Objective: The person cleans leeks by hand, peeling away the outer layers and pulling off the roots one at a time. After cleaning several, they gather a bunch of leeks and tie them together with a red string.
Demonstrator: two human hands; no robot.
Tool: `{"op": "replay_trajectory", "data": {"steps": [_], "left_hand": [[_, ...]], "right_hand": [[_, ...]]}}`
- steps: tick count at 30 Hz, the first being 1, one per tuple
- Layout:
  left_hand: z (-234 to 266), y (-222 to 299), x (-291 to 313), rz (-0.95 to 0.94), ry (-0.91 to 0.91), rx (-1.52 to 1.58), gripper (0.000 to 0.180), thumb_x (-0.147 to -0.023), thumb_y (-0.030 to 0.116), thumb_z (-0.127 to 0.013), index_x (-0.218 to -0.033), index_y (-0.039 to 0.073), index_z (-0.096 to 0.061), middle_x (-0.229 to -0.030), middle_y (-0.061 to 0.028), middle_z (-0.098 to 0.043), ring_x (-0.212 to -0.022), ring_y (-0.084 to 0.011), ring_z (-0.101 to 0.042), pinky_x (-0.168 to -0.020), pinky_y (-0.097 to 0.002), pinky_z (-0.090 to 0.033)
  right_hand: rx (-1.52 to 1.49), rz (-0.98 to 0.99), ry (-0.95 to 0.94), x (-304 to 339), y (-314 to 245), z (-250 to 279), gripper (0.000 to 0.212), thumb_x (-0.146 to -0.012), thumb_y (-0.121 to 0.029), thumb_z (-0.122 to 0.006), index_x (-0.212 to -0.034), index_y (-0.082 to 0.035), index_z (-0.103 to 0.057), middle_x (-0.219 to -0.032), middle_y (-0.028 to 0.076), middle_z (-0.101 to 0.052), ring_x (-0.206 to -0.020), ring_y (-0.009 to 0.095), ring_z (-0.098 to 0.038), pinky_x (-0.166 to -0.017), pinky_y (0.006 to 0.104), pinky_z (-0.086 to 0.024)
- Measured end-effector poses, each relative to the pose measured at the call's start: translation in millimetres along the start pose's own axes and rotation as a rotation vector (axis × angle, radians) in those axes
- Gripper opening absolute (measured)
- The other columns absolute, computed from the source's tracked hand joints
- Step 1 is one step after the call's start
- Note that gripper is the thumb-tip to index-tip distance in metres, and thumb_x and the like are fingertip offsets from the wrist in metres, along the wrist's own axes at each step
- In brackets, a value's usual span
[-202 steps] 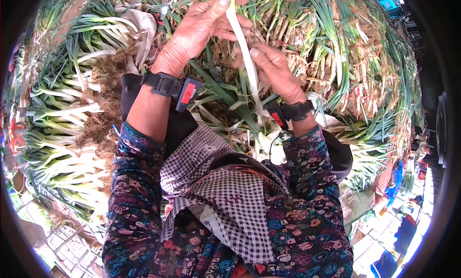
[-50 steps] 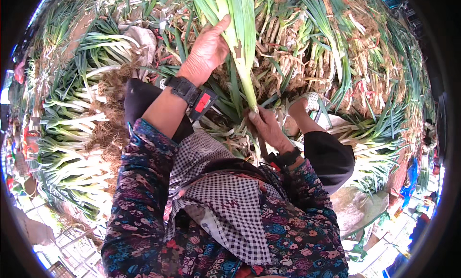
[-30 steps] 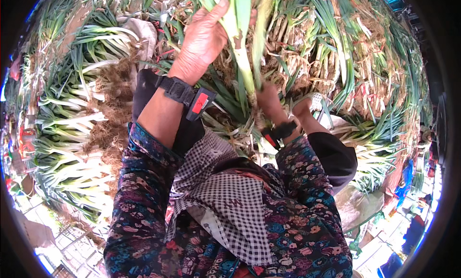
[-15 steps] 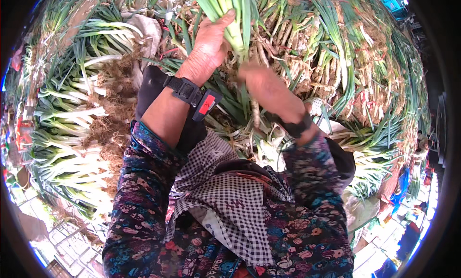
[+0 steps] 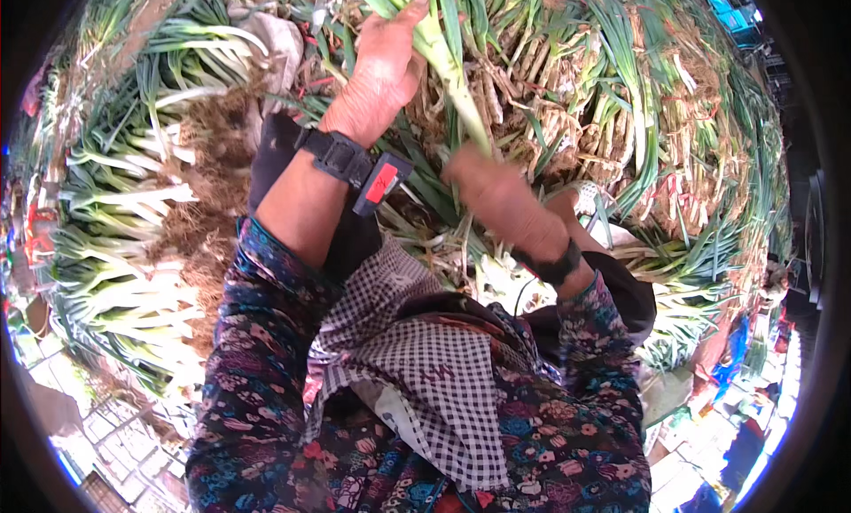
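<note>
My left hand (image 5: 387, 57) is closed around a green onion (image 5: 463, 101), with the thumb laid over the base of its green leaves. Its pale stalk slants down and right toward my right hand (image 5: 501, 194). Motion smears the right hand's fingers, so I cannot tell if they grip the stalk; they cover its lower end. Below the hands lie loose peelings and leaves (image 5: 487, 269) between my knees.
On the left, cleaned green onions (image 5: 124, 247) lie in a long row, their brown roots (image 5: 199, 234) turned toward me. Unpeeled onions with dry brown skins (image 5: 550, 105) are heaped ahead and to the right. More onions (image 5: 678, 314) lie beside my right knee.
My right hand has moved slightly down and right along the stalk. The stalk now looks paler and cleaner, and it tilts more to the right. My left hand keeps its hold, slightly higher.
</note>
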State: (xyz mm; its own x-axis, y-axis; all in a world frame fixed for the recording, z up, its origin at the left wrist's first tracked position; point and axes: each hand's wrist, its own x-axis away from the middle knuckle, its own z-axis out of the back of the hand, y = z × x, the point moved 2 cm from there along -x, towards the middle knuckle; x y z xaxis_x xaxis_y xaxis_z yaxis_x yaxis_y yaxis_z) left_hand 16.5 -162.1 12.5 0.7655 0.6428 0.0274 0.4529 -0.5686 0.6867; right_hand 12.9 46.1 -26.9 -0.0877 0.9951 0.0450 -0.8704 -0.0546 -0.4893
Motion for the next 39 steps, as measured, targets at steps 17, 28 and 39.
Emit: {"op": "replay_trajectory", "data": {"steps": [17, 28, 39], "left_hand": [[-15, -12, 6, 0.026, -0.133, -0.074, 0.038, -0.098, 0.022, -0.049, -0.128, -0.002, -0.044, -0.117, -0.0165, -0.059, -0.104, -0.0314, -0.062, -0.092, -0.0450, -0.050], [-14, -7, 11, 0.049, -0.173, -0.064, 0.039, -0.098, 0.022, -0.047, -0.128, -0.002, -0.044, -0.117, -0.0171, -0.059, -0.104, -0.0321, -0.061, -0.093, -0.0456, -0.050], [-10, -7, 14, 0.053, -0.196, -0.032, 0.039, -0.098, 0.024, -0.049, -0.125, -0.003, -0.046, -0.115, -0.0185, -0.060, -0.102, -0.0317, -0.062, -0.090, -0.0455, -0.051]], "right_hand": [[-0.989, -0.379, 0.611, -28, 49, 49, 0.045, -0.082, -0.007, -0.047, -0.125, 0.007, -0.048, -0.110, 0.013, -0.061, -0.099, 0.017, -0.056, -0.090, 0.0277, -0.043], [-1.100, -0.314, 0.535, -18, 47, 35, 0.039, -0.084, -0.008, -0.048, -0.119, 0.007, -0.053, -0.104, 0.011, -0.066, -0.100, 0.017, -0.061, -0.090, 0.0293, -0.046], [-1.295, -0.460, 0.831, -19, 47, 29, 0.028, -0.089, -0.018, -0.061, -0.102, 0.006, -0.064, -0.085, 0.005, -0.064, -0.077, 0.009, -0.055, -0.074, 0.0243, -0.046]]}}
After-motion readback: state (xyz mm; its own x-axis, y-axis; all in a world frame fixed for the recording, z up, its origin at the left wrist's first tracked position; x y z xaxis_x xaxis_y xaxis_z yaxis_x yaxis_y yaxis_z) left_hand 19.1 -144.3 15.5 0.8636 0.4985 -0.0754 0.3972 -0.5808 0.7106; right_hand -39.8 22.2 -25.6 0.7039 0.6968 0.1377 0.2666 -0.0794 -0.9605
